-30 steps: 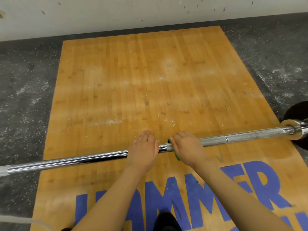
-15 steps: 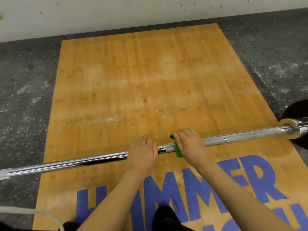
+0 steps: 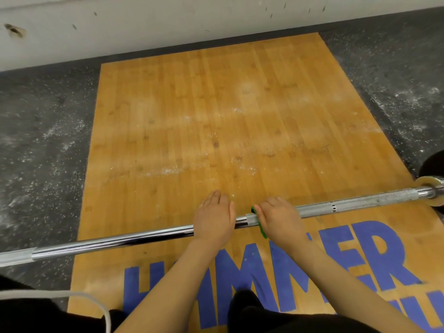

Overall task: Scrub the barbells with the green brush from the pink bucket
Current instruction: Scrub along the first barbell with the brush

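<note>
Chalk-dusted wooden platform [image 3: 216,116], barbell [image 3: 120,241] across

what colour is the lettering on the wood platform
Blue, seen in the head view: the lettering is painted on the wooden platform below the barbell.

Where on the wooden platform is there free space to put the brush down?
The broad stretch of wooden platform between the barbell and the wall is bare except for chalk dust. It is crowded at mid-bar, where the left hand rests on the shaft and the right hand presses the green brush on it. The near strip, by the blue lettering, is narrow.
</note>
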A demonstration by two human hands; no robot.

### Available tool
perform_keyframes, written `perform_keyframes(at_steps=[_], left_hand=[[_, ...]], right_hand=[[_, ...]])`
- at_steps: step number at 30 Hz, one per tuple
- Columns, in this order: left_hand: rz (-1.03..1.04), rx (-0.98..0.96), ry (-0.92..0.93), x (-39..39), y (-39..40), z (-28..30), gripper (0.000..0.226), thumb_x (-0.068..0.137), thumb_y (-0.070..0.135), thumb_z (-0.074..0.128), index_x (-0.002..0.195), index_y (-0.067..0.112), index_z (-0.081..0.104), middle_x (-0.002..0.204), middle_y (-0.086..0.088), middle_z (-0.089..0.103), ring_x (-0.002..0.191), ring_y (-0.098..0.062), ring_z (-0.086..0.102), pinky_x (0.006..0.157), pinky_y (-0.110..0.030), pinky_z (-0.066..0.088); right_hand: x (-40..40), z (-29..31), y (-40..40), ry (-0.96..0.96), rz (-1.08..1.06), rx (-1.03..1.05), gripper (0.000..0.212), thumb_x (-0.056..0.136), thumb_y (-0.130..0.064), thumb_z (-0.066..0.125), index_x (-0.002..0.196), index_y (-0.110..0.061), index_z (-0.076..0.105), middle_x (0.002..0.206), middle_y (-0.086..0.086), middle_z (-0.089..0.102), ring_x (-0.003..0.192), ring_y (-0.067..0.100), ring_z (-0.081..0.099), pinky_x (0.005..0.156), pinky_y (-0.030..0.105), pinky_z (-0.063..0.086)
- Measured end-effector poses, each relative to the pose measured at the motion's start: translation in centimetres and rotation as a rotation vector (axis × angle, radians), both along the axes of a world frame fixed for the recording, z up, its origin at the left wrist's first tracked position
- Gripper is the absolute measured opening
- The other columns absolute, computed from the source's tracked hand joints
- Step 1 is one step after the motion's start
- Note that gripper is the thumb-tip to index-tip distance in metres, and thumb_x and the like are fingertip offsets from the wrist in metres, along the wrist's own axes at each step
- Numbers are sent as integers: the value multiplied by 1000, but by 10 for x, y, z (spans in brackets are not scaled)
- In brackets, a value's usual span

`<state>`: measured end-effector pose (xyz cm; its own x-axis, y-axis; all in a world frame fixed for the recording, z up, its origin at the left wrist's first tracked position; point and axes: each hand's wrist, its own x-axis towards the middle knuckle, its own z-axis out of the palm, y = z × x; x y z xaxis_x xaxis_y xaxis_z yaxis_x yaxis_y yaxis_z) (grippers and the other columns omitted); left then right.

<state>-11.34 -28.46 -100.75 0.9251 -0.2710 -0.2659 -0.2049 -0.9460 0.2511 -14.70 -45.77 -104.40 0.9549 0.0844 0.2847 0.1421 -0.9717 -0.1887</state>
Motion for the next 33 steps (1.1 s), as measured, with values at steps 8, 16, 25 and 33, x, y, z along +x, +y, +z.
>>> perform_keyframes(at_steps=[8,16,25,33], left_hand=[[100,-9,107,11,3,-12,47,104,35,20,138,14,44,152,-5,36,139,-20,32,109,-33,28],[118,-40,123,16,5,-14,48,103,35,24,141,10,41,153,-9,32,139,-22,32,109,-33,29],[62,-114,4,13,4,-16,43,103,29,27,140,13,44,156,-2,28,144,-14,21,114,-28,18],[50,-161,-43,26,4,-17,40,103,26,32,135,9,49,152,-5,35,143,-17,26,113,-30,22]], right_hand=[[13,2,18,36,24,-8,34,89,-23,60,56,-17,58,54,-2,52,54,18,50,47,24,37],[8,-4,8,11,143,-10,51,97,-37,34,61,-16,63,60,-2,56,56,19,53,45,26,42],[2,-2,-47,-71,69,1,49,98,-35,36,65,-13,65,63,1,58,57,23,54,49,29,42],[15,-8,-5,-98,131,-26,41,96,-35,43,66,-17,65,64,-1,57,59,19,52,48,30,42]])
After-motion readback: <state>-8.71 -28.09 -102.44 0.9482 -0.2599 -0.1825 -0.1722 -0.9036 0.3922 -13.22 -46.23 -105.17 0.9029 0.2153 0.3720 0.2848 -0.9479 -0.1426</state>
